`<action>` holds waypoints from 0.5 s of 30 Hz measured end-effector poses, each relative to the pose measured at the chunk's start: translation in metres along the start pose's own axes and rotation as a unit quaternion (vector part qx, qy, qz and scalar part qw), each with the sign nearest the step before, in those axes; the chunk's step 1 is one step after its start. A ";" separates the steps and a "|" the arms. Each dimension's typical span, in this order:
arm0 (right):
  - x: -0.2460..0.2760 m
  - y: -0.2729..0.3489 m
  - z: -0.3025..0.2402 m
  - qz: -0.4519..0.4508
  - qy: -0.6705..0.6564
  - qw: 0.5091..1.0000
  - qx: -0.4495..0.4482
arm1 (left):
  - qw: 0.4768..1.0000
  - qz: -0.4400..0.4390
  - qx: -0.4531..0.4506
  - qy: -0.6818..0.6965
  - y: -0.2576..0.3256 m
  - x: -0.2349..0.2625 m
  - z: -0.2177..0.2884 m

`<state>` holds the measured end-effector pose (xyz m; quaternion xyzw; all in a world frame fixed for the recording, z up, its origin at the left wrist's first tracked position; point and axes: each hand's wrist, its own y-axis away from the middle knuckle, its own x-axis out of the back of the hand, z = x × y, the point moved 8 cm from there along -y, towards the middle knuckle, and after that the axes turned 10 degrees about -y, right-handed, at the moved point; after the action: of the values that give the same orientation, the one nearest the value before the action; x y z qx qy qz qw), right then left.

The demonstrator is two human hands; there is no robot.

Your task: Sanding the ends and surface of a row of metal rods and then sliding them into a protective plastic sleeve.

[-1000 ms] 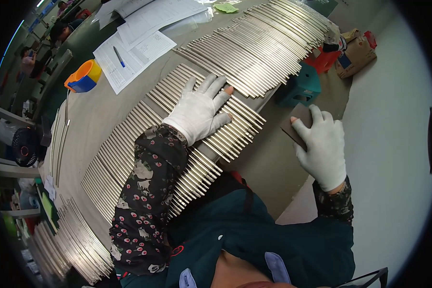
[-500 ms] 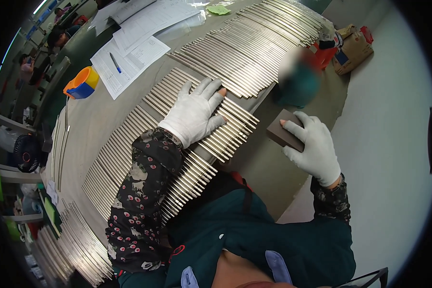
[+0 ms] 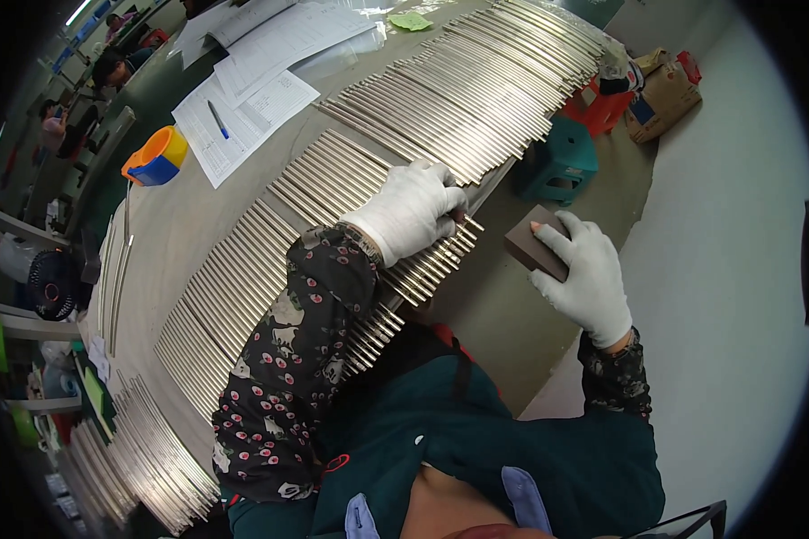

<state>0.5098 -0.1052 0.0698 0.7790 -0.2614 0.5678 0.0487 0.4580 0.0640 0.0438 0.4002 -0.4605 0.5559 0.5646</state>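
Thin silvery metal rods [image 3: 333, 171] lie side by side in slanting groups along the table. My left hand [image 3: 411, 211], in a white glove with bare fingertips, is over the group nearest me. Its fingers are curled down around a rod near the rods' right ends; the glove hides part of the grip. Off the table's right edge, my gloved right hand [image 3: 591, 274] holds a grey-brown rectangular block [image 3: 536, 241], which looks like a sanding block. Thumb and fingers clasp its right side, and the block is apart from the rods.
Printed papers [image 3: 270, 99] with a pen [image 3: 217, 119] lie at the far side, beside a yellow-and-blue tape roll [image 3: 155, 157]. More rods [image 3: 153, 458] stand at lower left. A green stool [image 3: 562, 162], red stool [image 3: 596, 108] and paper sack [image 3: 663, 103] are right, near the wall.
My left hand has moved right from lying spread on the rods to curling its fingers at their ends. My right hand keeps the block at nearly the same place.
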 end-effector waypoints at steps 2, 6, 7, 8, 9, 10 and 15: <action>0.000 -0.002 -0.001 0.001 0.005 1.000 0.008 | 0.999 -0.031 0.009 -0.020 -0.005 0.001 0.002; 0.001 -0.004 -0.006 0.005 -0.009 1.000 0.020 | 0.995 -0.083 0.024 -0.058 -0.010 -0.002 0.003; 0.002 -0.004 -0.007 0.005 -0.009 1.000 0.018 | 0.994 -0.084 0.018 -0.068 -0.009 -0.001 0.004; 0.002 -0.005 -0.008 0.004 -0.008 1.000 0.022 | 0.995 -0.075 0.016 -0.057 -0.009 -0.003 0.002; 0.004 -0.005 -0.008 0.009 -0.009 1.000 0.019 | 0.996 -0.072 0.020 -0.058 -0.007 -0.007 -0.002; 0.005 -0.005 -0.006 0.013 -0.009 1.000 0.010 | 0.998 -0.037 -0.004 -0.054 -0.007 -0.010 -0.002; 0.008 -0.009 -0.030 0.049 -0.037 0.996 0.062 | 0.995 0.082 -0.047 0.004 -0.004 -0.012 -0.007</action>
<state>0.4898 -0.0888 0.0897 0.7874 -0.2647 0.5555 -0.0373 0.4627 0.0677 0.0307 0.3319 -0.5152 0.5798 0.5368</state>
